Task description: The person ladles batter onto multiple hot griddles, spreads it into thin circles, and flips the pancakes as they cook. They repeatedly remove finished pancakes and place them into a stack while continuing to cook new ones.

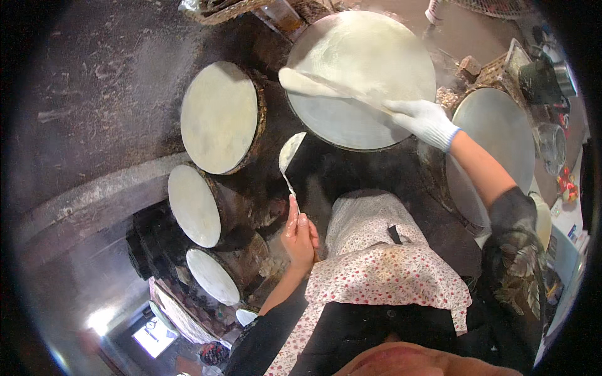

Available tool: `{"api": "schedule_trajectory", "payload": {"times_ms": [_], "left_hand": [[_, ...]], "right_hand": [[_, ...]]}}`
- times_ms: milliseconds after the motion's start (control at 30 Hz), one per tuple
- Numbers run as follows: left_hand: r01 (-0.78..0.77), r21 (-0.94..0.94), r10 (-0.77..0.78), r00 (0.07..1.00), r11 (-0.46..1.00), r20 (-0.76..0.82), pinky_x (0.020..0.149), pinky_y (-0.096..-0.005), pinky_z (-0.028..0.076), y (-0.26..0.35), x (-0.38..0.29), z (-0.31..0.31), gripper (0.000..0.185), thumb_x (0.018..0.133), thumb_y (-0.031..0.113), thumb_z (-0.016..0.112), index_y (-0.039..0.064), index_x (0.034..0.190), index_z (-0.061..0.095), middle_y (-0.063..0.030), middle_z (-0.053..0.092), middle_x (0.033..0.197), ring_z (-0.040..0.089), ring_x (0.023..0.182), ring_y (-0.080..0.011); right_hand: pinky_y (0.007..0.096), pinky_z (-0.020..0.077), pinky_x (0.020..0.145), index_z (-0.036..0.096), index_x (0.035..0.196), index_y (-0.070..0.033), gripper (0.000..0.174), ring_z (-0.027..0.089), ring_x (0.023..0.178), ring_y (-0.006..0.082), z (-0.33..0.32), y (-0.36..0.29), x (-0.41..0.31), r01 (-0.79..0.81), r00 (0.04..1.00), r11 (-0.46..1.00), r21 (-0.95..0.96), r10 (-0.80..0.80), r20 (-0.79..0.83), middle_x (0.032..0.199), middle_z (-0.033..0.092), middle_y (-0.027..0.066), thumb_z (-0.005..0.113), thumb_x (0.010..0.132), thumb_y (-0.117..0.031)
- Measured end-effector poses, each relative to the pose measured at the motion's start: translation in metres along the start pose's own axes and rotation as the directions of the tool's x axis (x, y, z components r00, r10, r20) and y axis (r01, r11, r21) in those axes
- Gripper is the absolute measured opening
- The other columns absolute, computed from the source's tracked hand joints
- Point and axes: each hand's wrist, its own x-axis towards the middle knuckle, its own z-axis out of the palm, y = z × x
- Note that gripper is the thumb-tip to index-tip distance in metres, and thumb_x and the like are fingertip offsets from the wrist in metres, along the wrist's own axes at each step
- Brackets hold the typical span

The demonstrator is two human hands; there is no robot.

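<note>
My right hand point(425, 123), in a white knit glove with a blue cuff edge, grips a long pale spatula-like tool point(301, 83), probably wooden. Its broad end lies across a large round griddle point(350, 127). A pale cream layer point(371, 51), like thin batter, covers the far part of that griddle; the near part looks greyer and smoother. My bare left hand point(301, 242) holds a ladle point(290, 152) by its handle, bowl up and coated with white batter. The ladle is nearer to me than the griddle and apart from it. Wet white smears show on my left fingers.
More round griddles stand at the left: a large one point(218, 117), a smaller one point(195, 207) and another point(212, 277). Another grey round plate point(498, 127) is beside my right arm. A glass jar point(551, 148) and a wicker basket point(501, 70) sit at the right.
</note>
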Motion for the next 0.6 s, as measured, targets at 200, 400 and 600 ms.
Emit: {"api": "schedule_trajectory", "payload": {"times_ms": [200,400,600], "left_hand": [[-0.273,0.188,0.281,0.959,0.944,-0.020,0.043,-0.0227,0.034,0.015,0.085,-0.003,0.051,0.113,0.015,0.046,0.011,0.163,0.039,0.0039,0.046,0.058,0.038,0.045,-0.0033],[-0.330,-0.037,0.332,0.942,0.943,0.043,0.043,-0.0225,0.036,-0.014,0.160,0.010,0.051,0.112,0.016,0.049,0.013,0.163,0.041,0.0041,0.046,0.061,0.039,0.048,-0.0034],[-0.201,0.061,0.200,0.979,0.978,0.027,0.043,-0.0223,0.038,-0.018,0.130,0.024,0.053,0.112,0.017,0.049,0.013,0.164,0.039,0.0037,0.047,0.063,0.041,0.049,-0.0035]], "right_hand": [[0.0436,0.0566,0.092,0.071,0.135,-0.031,0.040,0.073,0.100,0.0357,0.011,-0.020,0.017,-0.035,0.985,0.991,-0.128,0.012,-0.175,0.110,0.077,0.0160,0.059,0.098,-0.043],[0.0429,0.0578,0.089,0.072,0.134,-0.031,0.038,0.074,0.096,0.0352,0.036,0.021,-0.008,0.180,0.980,0.957,-0.226,-0.193,-0.040,0.108,0.077,0.0164,0.060,0.099,-0.041],[0.0397,0.0569,0.096,0.070,0.137,-0.025,0.042,0.075,0.106,0.0321,0.040,0.042,-0.023,-0.004,0.955,0.996,-0.085,-0.021,-0.296,0.117,0.075,0.0170,0.063,0.099,-0.042]]}}
